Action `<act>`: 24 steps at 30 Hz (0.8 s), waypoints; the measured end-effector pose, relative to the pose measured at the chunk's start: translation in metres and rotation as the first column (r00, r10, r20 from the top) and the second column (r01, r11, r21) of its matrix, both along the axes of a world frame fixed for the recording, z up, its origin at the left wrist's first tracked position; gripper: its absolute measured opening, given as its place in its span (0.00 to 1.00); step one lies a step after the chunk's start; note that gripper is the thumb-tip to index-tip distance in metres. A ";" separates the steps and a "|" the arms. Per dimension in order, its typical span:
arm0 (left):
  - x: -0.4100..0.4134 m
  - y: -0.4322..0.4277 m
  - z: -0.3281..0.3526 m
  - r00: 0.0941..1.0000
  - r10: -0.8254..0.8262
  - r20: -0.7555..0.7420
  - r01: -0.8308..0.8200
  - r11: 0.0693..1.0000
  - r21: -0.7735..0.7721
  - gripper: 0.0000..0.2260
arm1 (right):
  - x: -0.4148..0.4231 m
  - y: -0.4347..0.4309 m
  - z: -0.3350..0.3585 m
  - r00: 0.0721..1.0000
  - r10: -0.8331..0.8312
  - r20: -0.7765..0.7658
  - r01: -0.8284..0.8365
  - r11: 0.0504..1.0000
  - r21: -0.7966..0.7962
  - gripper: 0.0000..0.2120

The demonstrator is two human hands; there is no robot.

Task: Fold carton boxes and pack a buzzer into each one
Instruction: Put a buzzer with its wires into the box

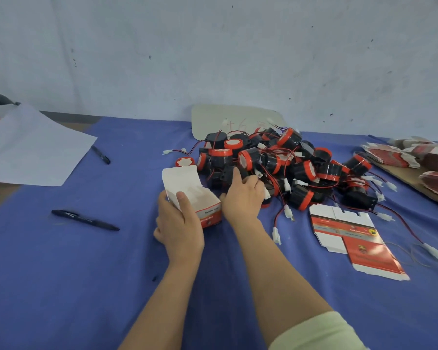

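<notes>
Reaching into the near-left edge of the buzzer pile [288, 162], the right hand [243, 198] curls its fingers [253, 181] over a black unit [226, 176], hold unconfirmed, with the left hand [180, 223] gripping the open-topped carton box [202, 198] just left; risk: tangled wires [280, 213] could drag neighbours out.

wall [213, 46]: pale blue-grey, matte, flecked with small dark marks | table [5, 190]: bare brown top showing at the left edge, set against the wall | cloth [61, 274]: blue, covering most of the table, lightly creased | far edge: dark strip [68, 114], possibly a gap or trim | light: soft, even, only faint shadows
</notes>
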State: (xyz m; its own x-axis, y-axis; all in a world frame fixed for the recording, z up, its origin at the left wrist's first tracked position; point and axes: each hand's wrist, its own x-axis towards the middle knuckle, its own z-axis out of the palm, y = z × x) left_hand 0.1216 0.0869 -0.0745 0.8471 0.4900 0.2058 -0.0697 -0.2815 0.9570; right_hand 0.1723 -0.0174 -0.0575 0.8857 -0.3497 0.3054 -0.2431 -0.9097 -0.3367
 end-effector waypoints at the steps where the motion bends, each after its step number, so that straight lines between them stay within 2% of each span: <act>1: 0.000 0.000 0.000 1.000 0.002 0.004 -0.002 1.000 0.000 0.17 | 0.001 0.000 0.003 0.999 -0.014 0.047 0.013 1.000 0.018 0.29; 3: 0.000 0.000 0.000 1.000 0.004 0.004 -0.004 1.000 0.001 0.17 | 0.005 -0.001 0.007 0.993 0.040 0.111 -0.045 0.998 0.041 0.27; 6: 0.000 0.000 0.001 1.000 -0.005 -0.006 0.005 1.000 0.014 0.17 | 0.010 -0.004 0.010 0.984 0.166 0.063 -0.169 0.985 0.035 0.31; 9: 0.001 0.000 -0.001 1.000 -0.025 -0.004 0.025 0.999 0.036 0.15 | 0.012 -0.003 0.010 0.995 0.091 0.029 -0.092 0.995 0.045 0.29; 12: 0.000 0.001 -0.001 0.999 -0.049 0.006 0.048 0.998 0.049 0.16 | 0.006 -0.004 0.004 0.998 0.069 -0.004 -0.069 0.998 -0.012 0.21; 16: -0.003 0.002 0.000 0.997 -0.071 0.016 0.070 0.997 0.024 0.16 | 0.004 -0.010 0.007 0.994 0.101 -0.030 -0.102 0.994 -0.028 0.22; 20: -0.001 0.004 -0.001 0.995 -0.095 0.006 0.095 0.995 -0.022 0.16 | -0.001 -0.012 0.019 0.990 0.091 -0.108 -0.072 0.983 0.168 0.30; 22: 0.000 0.004 -0.001 0.994 -0.108 0.011 0.108 0.994 -0.024 0.15 | -0.011 -0.021 0.029 0.979 0.128 -0.161 -0.080 0.959 0.273 0.22; 24: 0.000 0.004 -0.002 0.993 -0.119 0.020 0.120 0.993 -0.015 0.14 | -0.026 -0.035 0.040 0.973 0.207 -0.098 -0.137 0.870 0.474 0.16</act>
